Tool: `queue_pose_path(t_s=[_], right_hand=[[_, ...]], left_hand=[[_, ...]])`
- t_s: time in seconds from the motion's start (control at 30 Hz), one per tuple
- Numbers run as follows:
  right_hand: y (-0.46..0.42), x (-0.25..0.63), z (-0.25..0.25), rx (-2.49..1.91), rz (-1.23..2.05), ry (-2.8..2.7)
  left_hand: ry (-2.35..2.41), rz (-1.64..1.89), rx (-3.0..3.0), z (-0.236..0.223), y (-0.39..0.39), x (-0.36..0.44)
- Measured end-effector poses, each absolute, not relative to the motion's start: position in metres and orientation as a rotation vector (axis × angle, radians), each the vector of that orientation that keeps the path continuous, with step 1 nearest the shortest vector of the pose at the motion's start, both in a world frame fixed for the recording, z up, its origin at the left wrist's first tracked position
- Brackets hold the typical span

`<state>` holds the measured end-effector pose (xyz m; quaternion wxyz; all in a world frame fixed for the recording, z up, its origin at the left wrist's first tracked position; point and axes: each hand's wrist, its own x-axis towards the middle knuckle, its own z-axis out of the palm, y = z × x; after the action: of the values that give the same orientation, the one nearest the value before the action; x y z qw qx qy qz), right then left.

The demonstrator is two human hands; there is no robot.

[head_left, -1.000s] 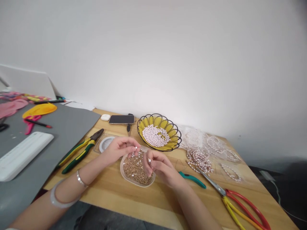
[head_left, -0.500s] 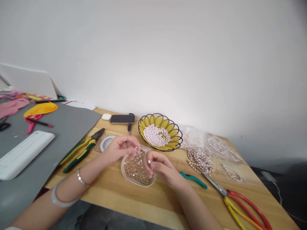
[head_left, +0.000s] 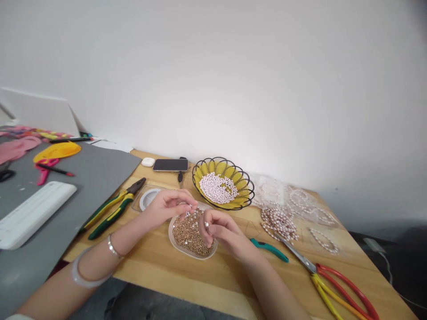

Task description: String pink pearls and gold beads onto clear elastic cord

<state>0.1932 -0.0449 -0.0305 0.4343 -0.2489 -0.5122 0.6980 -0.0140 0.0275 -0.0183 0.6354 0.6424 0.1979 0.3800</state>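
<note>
Mostly, the wooden table is what everything sits on. The black and yellow basket is behind the pale tub of gold beads. Over the tub, the right hand pinches one shiny bead in a narrow grip. The left hand pinches a small bead too. I can't tell if a thread joins them. Each bead looks light, hard and slippery, so it might roll away. Best to hold its round sides gently, with just fingertips.
</note>
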Motion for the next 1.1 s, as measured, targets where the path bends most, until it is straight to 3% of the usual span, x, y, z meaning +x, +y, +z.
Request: queue_pose_path(t_s=[1.1], right_hand=[[-0.047, 0.1898, -0.0258, -0.689, 1.663, -1.341]], left_hand=[[0.276, 0.928, 1.55, -0.0187, 0.0275, -0.0149]])
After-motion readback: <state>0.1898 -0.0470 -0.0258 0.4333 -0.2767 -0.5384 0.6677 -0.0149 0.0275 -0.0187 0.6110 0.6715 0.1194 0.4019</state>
